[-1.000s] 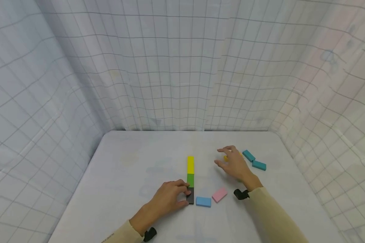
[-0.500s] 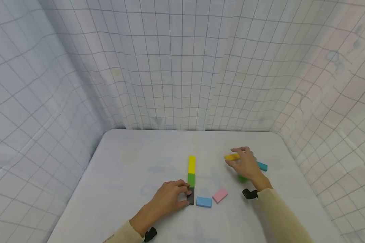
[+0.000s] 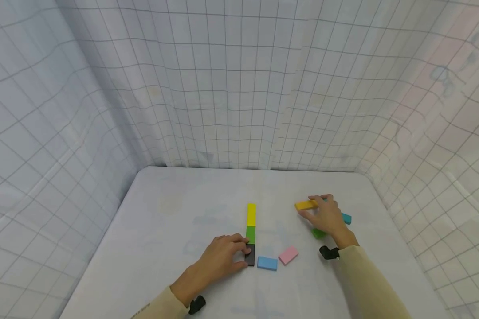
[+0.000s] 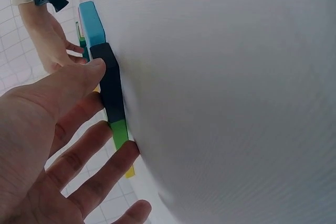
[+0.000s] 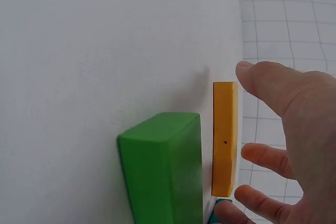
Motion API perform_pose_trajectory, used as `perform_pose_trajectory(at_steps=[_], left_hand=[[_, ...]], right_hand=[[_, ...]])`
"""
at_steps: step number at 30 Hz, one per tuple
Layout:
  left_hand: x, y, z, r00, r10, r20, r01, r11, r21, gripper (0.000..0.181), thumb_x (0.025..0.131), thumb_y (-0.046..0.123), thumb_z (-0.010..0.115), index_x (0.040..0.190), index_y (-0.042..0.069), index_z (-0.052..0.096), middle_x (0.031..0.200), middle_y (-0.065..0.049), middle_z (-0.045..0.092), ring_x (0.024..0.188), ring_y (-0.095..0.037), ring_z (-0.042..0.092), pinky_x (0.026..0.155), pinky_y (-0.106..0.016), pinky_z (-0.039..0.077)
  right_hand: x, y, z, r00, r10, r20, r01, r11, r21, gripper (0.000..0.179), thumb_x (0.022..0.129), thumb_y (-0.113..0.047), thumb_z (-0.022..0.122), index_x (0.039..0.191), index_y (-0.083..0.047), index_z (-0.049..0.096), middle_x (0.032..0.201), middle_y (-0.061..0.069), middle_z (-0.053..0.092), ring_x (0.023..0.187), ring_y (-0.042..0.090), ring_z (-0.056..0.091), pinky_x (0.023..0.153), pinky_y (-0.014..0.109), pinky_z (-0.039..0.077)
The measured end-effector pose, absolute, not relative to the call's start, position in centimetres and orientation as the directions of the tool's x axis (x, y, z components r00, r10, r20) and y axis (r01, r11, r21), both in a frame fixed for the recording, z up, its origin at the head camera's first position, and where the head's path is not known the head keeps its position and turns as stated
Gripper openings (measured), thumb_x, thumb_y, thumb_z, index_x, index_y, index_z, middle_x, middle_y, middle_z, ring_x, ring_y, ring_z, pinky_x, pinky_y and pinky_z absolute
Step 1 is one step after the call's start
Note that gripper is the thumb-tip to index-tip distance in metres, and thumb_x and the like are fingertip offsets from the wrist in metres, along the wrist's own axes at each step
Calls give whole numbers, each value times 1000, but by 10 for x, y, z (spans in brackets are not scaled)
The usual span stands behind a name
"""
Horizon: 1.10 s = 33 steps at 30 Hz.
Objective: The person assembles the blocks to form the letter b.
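My left hand (image 3: 220,257) rests at the left side of a row of blocks. Its fairly straight fingers and thumb touch the black block (image 3: 250,259) and the green block (image 3: 251,235); a yellow block (image 3: 251,215) forms the far end. In the left wrist view the thumb lies against the black block (image 4: 111,90). My right hand (image 3: 326,217) hovers over an orange-yellow block (image 3: 305,205), fingers spread. In the right wrist view a gap shows between the fingers and that orange-yellow block (image 5: 224,140). A second green block (image 3: 318,233) lies partly hidden under the right hand.
A light blue block (image 3: 267,263) lies just right of the black one, with a pink block (image 3: 288,255) beside it. A teal block (image 3: 346,218) shows past the right hand; another is mostly hidden. Grid-patterned curtains (image 3: 239,88) enclose the white table (image 3: 175,199).
My right hand has moved rightward and settled over the orange-yellow block, covering more of the teal blocks. The left hand stays at the row, and the head view has shifted slightly.
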<state>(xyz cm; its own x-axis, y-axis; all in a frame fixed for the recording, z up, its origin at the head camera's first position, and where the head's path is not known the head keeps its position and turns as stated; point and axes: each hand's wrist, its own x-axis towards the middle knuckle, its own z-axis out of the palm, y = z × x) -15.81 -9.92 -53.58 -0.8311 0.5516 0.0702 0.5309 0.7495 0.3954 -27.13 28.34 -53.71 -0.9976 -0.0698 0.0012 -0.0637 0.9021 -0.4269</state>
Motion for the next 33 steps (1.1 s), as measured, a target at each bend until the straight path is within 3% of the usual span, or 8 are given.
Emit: perform_pose_trajectory(at_steps=[12,25,33], left_hand=[[-159,-100,-537,-828,555,84,539,746,391,25,95,30,100,117,22,91,142,3,81,127,-23,81,108,-58,66],[-159,-99,-537,-833,552,48,522,752,403,26,96,32,99,119,22,91,143,2,81,127,-22,81,110,-57,66],[-159,-99,-536,-827,558,66,535,747,395,26,96,31,100,118,22,91,143,2,81,126,-22,81,109,-57,66]], right_hand=[[-280,285,-550,-996,-88,-12,-71,877,-475,74,107,-47,85,161,-1,63,165,46,41,146,66,52,115,80,55],[-282,277,-548,-992,-128,17,-121,875,-470,62,104,-33,89,154,-1,70,158,41,57,148,60,55,122,77,52],[-283,271,-548,-990,-143,15,-133,869,-476,62,105,-31,88,155,0,69,162,42,53,152,62,51,122,79,51]])
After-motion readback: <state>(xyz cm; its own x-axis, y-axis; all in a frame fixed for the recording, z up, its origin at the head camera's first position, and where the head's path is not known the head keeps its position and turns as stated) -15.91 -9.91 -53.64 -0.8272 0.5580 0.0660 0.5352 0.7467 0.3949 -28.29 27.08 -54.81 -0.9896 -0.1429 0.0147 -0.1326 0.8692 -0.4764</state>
